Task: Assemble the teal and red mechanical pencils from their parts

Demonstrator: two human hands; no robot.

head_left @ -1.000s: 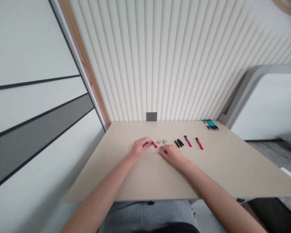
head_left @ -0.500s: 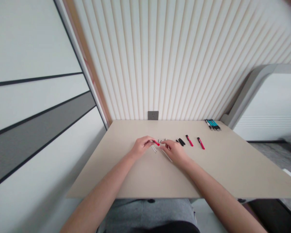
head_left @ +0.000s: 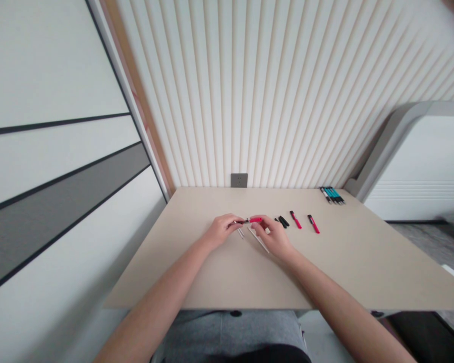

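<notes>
Above the middle of the table, my left hand [head_left: 221,230] pinches the dark end of a red pen [head_left: 256,220]. My right hand [head_left: 274,235] has its fingertips round the red barrel at the other end, so the pen lies level between both hands. Thin white refills [head_left: 259,240] rest on the table just below the hands. Right of my right hand are small black pen parts [head_left: 283,222]. Two red pens with black ends, one nearer [head_left: 295,220] and one farther right [head_left: 314,224], lie past them.
At the table's back right corner several teal and black pens [head_left: 332,195] lie side by side. A ribbed wall with a grey socket [head_left: 239,180] borders the back of the table [head_left: 212,282]. A white cabinet stands to the left.
The red barrel has swung from pointing toward me to lying level, pointing right. My right fingers have moved onto it.
</notes>
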